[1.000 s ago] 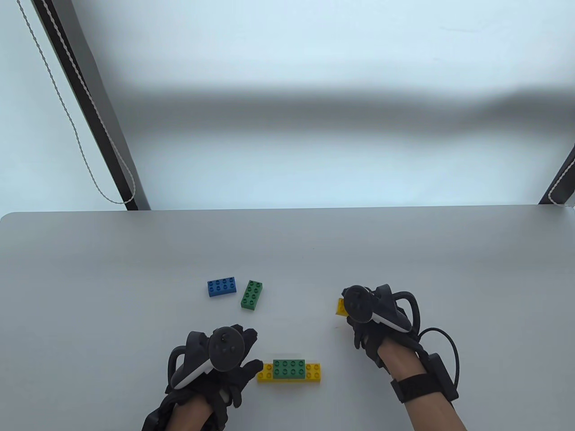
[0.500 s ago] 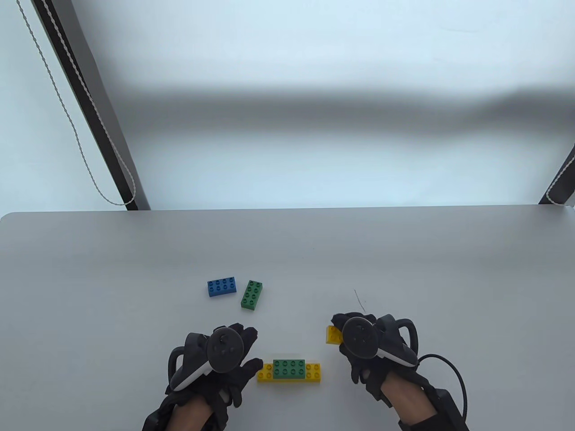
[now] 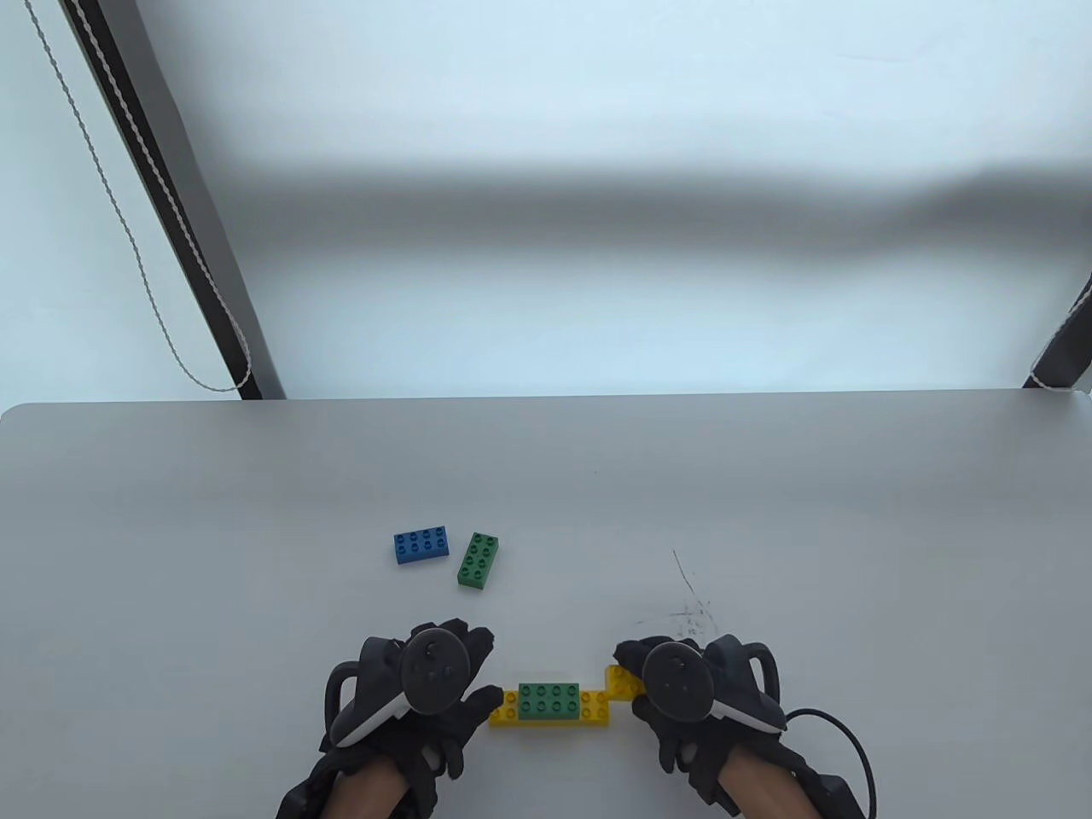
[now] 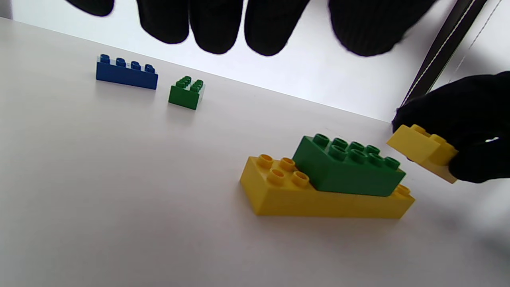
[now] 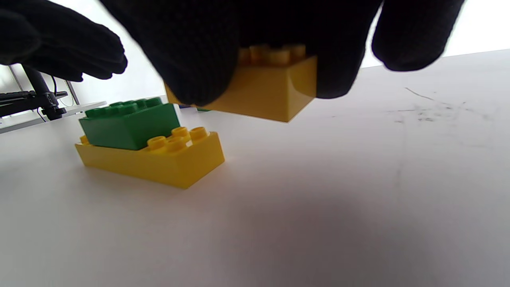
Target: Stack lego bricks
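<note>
A long yellow brick [image 3: 597, 709] lies near the table's front edge with a green brick [image 3: 549, 699] stacked on its middle. They also show in the left wrist view [image 4: 279, 195] and the right wrist view [image 5: 175, 159]. My right hand [image 3: 674, 682] grips a small yellow brick [image 3: 621, 681] in the air just right of the stack; it shows in the right wrist view [image 5: 271, 85] and the left wrist view [image 4: 422, 149]. My left hand [image 3: 444, 682] is open beside the stack's left end; whether it touches is unclear.
A loose blue brick [image 3: 421, 544] and a loose green brick [image 3: 479, 560] lie further back to the left, also in the left wrist view [image 4: 126, 73] [image 4: 186, 92]. Scratch marks [image 3: 691, 610] sit behind my right hand.
My right hand has carried the small yellow brick from the right side toward me and left, up to the right end of the stack. The left hand has hardly moved.
</note>
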